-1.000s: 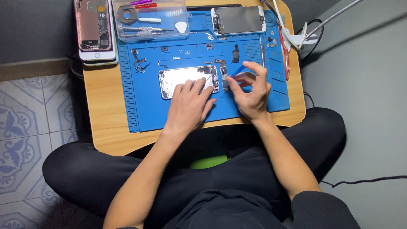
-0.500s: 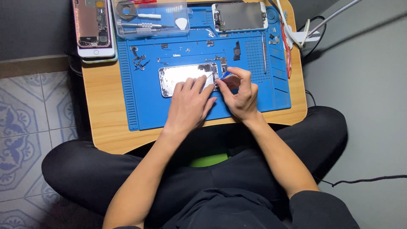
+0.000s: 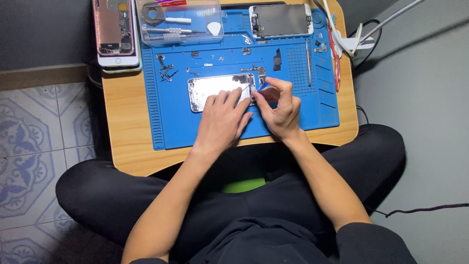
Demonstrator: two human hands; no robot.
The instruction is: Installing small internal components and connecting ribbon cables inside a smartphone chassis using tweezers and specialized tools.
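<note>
Pinched between thumb and forefinger of the right hand [image 3: 279, 108], a small blue-handled tool [image 3: 262, 86] points its tip at the right end of the opened phone housing [image 3: 215, 89]; that grip is closed on the tool. A second ago this hand sat farther right, off the housing's edge, and it has since slid left until its fingertips meet the housing's end. The left hand [image 3: 222, 120] lies flat with fingers spread over the lower right part of the housing, pressing it to the blue work mat [image 3: 195, 128]; it holds nothing in a closed grip, and it has kept the same place across the frames. The housing lies lengthwise in the middle of the mat, its silver inside facing up, unmoved. Small screws and brackets [image 3: 166, 71] are scattered on the mat just above and left of it. At the mat's top edge rest a clear tray of tools [image 3: 178, 22] and a detached phone screen [image 3: 281, 20]. Another opened phone [image 3: 115, 30] lies on the wooden counter [image 3: 122, 122] at the upper left, beside the mat.
</note>
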